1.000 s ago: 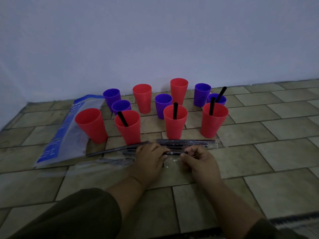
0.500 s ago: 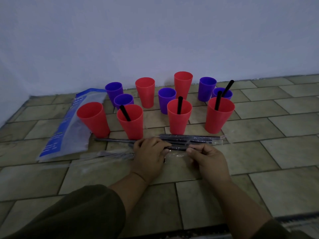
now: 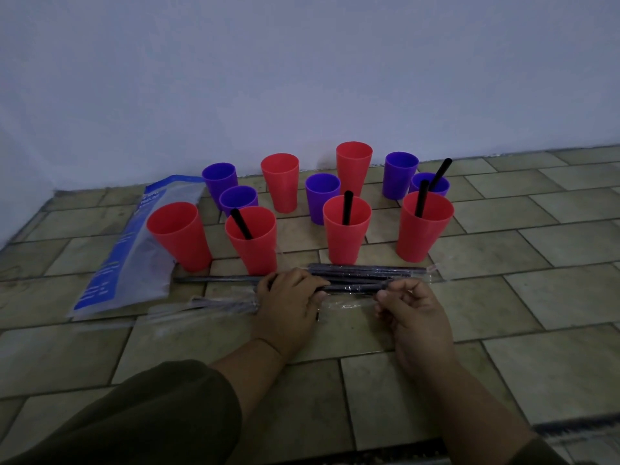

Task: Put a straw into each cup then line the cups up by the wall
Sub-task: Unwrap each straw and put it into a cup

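- A person sits or kneels on a tiled floor (image 3: 503, 297), looking down at both bare hands, with a plain pale wall (image 3: 302, 78) beyond.
- The left hand (image 3: 288, 303) lies palm down over a bundle of black straws (image 3: 362, 276) in clear plastic wrappers, its fingers curled over one wrapped straw.
- The right hand (image 3: 412, 310) is just to the right, thumb and fingertips pinched on the clear wrapper of that same straw; the two hands are near each other but not touching.
- The straw bundle lies flat on the floor, side to side, just in front of the nearest row of cups.
- More wrapped straws (image 3: 214, 305) stick out to the left of the left hand.
- Eleven cups stand upright between the hands and the wall, in a loose cluster, not in a line.
- The nearest row has four red cups: the far-left red cup (image 3: 181, 236) has no straw, while the second red cup (image 3: 255, 243), the third red cup (image 3: 347, 229) and the far-right red cup (image 3: 424, 226) each hold one black straw.
- Behind the far-right red cup, a purple cup (image 3: 432, 184) also holds a black straw, leaning right.
- Further back stand two more red cups (image 3: 280, 182) and four more purple cups (image 3: 401, 174), all without straws.
- A blue and clear plastic bag (image 3: 127, 250) lies flat on the floor to the left of the cups.
- Dark sleeves (image 3: 151, 417) cover the forearms at the bottom of the view.
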